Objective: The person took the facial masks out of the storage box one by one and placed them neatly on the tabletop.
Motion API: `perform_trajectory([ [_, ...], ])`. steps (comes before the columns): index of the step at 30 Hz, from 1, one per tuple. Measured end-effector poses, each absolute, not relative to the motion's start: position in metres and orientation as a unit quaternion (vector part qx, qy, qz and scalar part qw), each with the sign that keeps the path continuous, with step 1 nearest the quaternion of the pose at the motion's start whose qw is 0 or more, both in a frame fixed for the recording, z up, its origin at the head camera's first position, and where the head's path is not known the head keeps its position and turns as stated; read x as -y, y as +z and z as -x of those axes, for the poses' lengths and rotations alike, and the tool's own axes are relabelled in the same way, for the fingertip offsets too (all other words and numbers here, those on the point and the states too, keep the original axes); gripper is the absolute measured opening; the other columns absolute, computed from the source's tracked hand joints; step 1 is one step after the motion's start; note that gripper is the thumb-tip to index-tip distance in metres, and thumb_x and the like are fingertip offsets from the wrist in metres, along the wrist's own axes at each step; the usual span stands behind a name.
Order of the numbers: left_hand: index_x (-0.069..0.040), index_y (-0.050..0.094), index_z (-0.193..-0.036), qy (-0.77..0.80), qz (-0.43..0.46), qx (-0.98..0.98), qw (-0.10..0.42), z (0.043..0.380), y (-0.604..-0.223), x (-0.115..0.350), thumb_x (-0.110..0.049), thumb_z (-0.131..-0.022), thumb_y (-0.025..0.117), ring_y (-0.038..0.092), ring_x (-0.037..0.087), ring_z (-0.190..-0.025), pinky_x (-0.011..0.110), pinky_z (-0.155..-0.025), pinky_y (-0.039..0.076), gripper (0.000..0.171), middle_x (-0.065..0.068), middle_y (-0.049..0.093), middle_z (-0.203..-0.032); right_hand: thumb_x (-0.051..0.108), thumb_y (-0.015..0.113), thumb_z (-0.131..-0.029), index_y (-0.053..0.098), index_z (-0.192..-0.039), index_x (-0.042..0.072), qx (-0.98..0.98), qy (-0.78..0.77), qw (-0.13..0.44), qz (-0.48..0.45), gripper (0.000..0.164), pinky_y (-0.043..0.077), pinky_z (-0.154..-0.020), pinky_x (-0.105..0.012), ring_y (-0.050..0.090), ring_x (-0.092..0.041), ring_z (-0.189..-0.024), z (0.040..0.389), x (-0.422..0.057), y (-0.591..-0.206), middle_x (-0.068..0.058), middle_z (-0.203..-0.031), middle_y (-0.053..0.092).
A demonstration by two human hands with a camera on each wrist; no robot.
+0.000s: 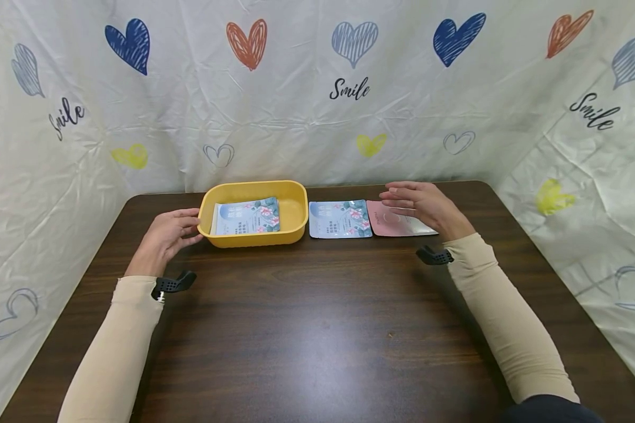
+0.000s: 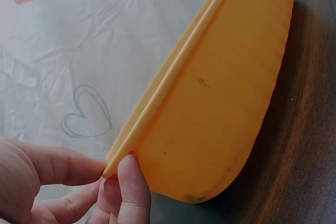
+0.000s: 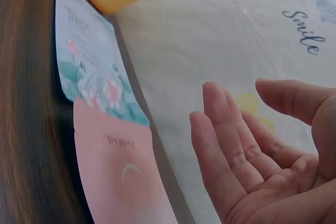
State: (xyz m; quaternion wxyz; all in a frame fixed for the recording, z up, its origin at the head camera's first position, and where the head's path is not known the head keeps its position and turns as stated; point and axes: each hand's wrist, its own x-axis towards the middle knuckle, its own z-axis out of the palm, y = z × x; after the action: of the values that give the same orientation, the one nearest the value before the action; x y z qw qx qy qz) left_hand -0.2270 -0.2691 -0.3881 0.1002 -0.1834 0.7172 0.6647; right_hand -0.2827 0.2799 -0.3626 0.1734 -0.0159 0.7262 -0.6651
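At the left end of a yellow plastic basket (image 1: 293,211), my left hand (image 1: 168,235) pinches the rim. The left wrist view has those fingertips (image 2: 134,182) on the rim of the basket (image 2: 210,93). Inside the basket lies a blue floral sachet (image 1: 246,217), with a pale edge showing beside it. My right hand (image 1: 420,202) holds nothing, its fingers loosely extended over a pink sachet (image 1: 388,222) and partly covering it in the head view. Beside the pink sachet (image 3: 123,171) lies another blue floral sachet (image 3: 92,59), their edges meeting.
The dark wooden table (image 1: 307,317) carries the basket and sachets along its back edge. Behind and beside it hangs a white cloth (image 1: 286,100) printed with hearts and "Smile". Black straps (image 1: 435,255) sit on both wrists.
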Motion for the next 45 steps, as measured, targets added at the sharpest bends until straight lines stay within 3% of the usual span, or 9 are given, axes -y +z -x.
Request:
perform_trajectory([
  [5, -0.008, 0.046, -0.152, 0.667, 0.182, -0.716, 0.099, 0.227, -0.389, 0.269, -0.013, -0.103, 0.060, 0.056, 0.022, -0.112, 0.024, -0.083, 0.059, 0.052, 0.007, 0.047, -0.142, 0.022, 0.063, -0.102, 0.046, -0.147, 0.001, -0.727, -0.663, 0.179, 0.022, 0.052, 0.043, -0.110, -0.048, 0.064, -0.029, -0.123, 0.285, -0.270, -0.362, -0.012, -0.130, 0.068],
  [15, -0.008, 0.046, -0.152, 0.665, 0.179, -0.719, 0.096, 0.227, -0.389, 0.269, -0.014, -0.103, 0.058, 0.055, 0.022, -0.112, 0.024, -0.083, 0.059, 0.051, 0.004, 0.049, -0.136, 0.022, 0.064, -0.101, 0.049, -0.145, 0.002, -0.714, -0.673, 0.192, 0.023, 0.051, 0.045, -0.109, -0.049, 0.065, -0.031, -0.122, 0.289, -0.253, -0.363, -0.017, -0.133, 0.066],
  [26, -0.008, 0.046, -0.153, 0.673, 0.182, -0.710, 0.098, 0.228, -0.389, 0.271, -0.012, -0.103, 0.058, 0.055, 0.023, -0.113, 0.024, -0.081, 0.059, 0.051, 0.008, 0.047, -0.142, 0.020, 0.063, -0.102, 0.042, -0.151, -0.002, -0.700, -0.681, 0.211, 0.047, 0.057, 0.038, -0.113, -0.055, 0.062, -0.033, -0.125, 0.290, -0.236, -0.358, -0.020, -0.135, 0.064],
  [38, -0.008, 0.046, -0.152, 0.684, 0.186, -0.698, 0.100, 0.228, -0.388, 0.271, -0.011, -0.103, 0.059, 0.056, 0.021, -0.111, 0.024, -0.080, 0.060, 0.051, 0.003, 0.051, -0.135, 0.024, 0.065, -0.100, 0.051, -0.145, 0.005, -0.711, -0.667, 0.215, 0.055, 0.050, 0.056, -0.097, -0.035, 0.069, -0.023, -0.115, 0.292, -0.220, -0.353, -0.014, -0.132, 0.067],
  [45, -0.009, 0.044, -0.154, 0.693, 0.189, -0.687, 0.110, 0.228, -0.388, 0.271, -0.013, -0.103, 0.059, 0.054, 0.021, -0.114, 0.024, -0.082, 0.059, 0.053, 0.001, 0.051, -0.133, 0.023, 0.066, -0.100, 0.053, -0.143, 0.005, -0.706, -0.672, 0.217, 0.057, 0.048, 0.049, -0.107, -0.046, 0.069, -0.024, -0.115, 0.292, -0.210, -0.354, -0.015, -0.131, 0.067],
])
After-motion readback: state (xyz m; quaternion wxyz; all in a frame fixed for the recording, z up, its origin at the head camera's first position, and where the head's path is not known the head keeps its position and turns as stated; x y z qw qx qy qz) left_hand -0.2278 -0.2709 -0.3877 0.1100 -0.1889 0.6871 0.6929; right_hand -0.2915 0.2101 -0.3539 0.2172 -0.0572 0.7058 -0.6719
